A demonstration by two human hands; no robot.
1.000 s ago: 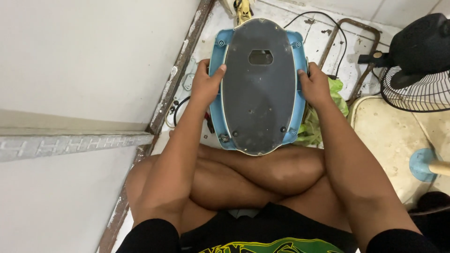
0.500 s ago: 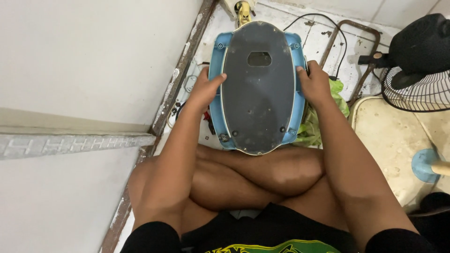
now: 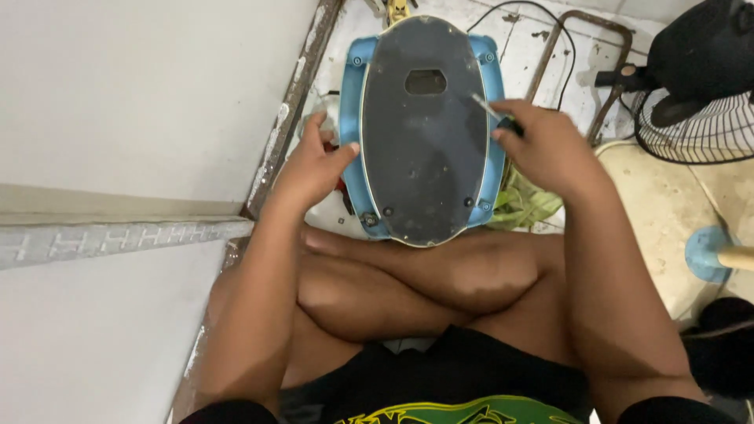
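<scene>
I sit cross-legged on the floor with a blue oval casing (image 3: 351, 169) standing against my shins, its dark grey back plate (image 3: 424, 133) facing up at me; the plate has a small rounded cut-out near its top and a few screws along its lower edge. My left hand (image 3: 310, 169) rests on the casing's left rim, fingers loosely curled, thumb pressed against the blue edge, steadying it rather than gripping tight. My right hand (image 3: 542, 145) is closed around a slim screwdriver (image 3: 488, 110), whose shaft points up and left over the plate's right side; its dark handle is mostly hidden in my fist. A pale wall panel (image 3: 141, 102) fills the left, with a rusty metal frame strip (image 3: 287, 110) running down beside the casing. Green leaves (image 3: 522, 206) lie just right of the casing's lower corner. A black fan (image 3: 691, 71) stands at the far right, and a black cable (image 3: 550, 23) loops across the tiled floor (image 3: 597, 63) behind the casing.
</scene>
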